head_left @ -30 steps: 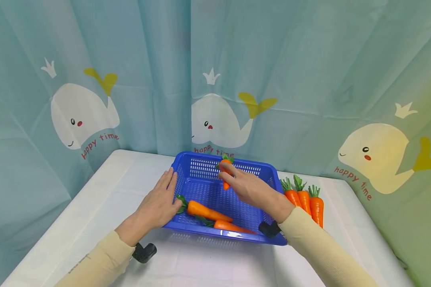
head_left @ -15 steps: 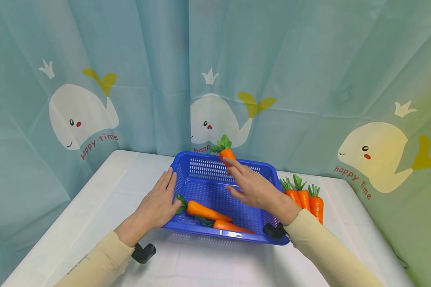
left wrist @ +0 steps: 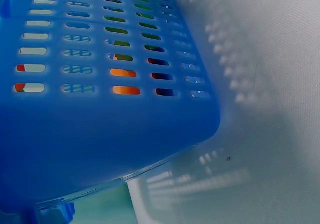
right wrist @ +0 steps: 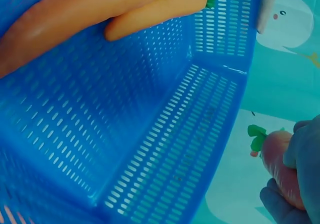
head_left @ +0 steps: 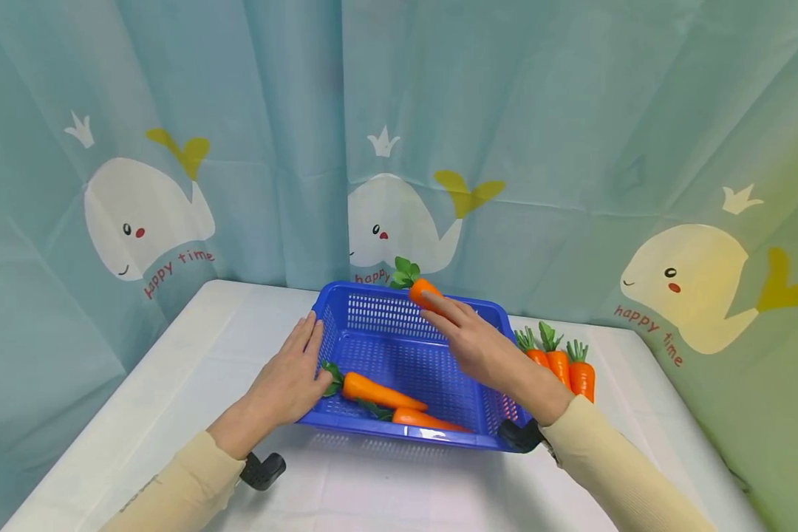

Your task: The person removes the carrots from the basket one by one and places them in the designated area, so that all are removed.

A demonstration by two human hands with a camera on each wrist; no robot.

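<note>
My right hand [head_left: 479, 343] holds an orange carrot [head_left: 425, 292] above the far side of the blue basket [head_left: 432, 442]. Its leafy top points up and to the left, and the fingers cover its lower part. In the right wrist view, fingers and thumb [right wrist: 306, 159] wrap round that carrot [right wrist: 278, 156]. Straight fingers of my left hand [head_left: 286, 380] rest along the basket's left rim, thumb toward the inside. Two more carrots lie in the basket's near part: a whole one [head_left: 379, 390] and one [head_left: 425, 420] partly hidden by the front rim.
Right of the basket, several carrots [head_left: 581, 378] lie side by side on the white table [head_left: 233, 332], partly behind my right forearm. A curtain [head_left: 539, 133] printed with whales hangs behind the table. The left wrist view shows the basket's slotted wall [left wrist: 100, 129].
My right hand has raised the carrot from inside the basket to above its far rim, and the carrot now leans left. The hand has shifted slightly right; my left hand stays on the rim.
</note>
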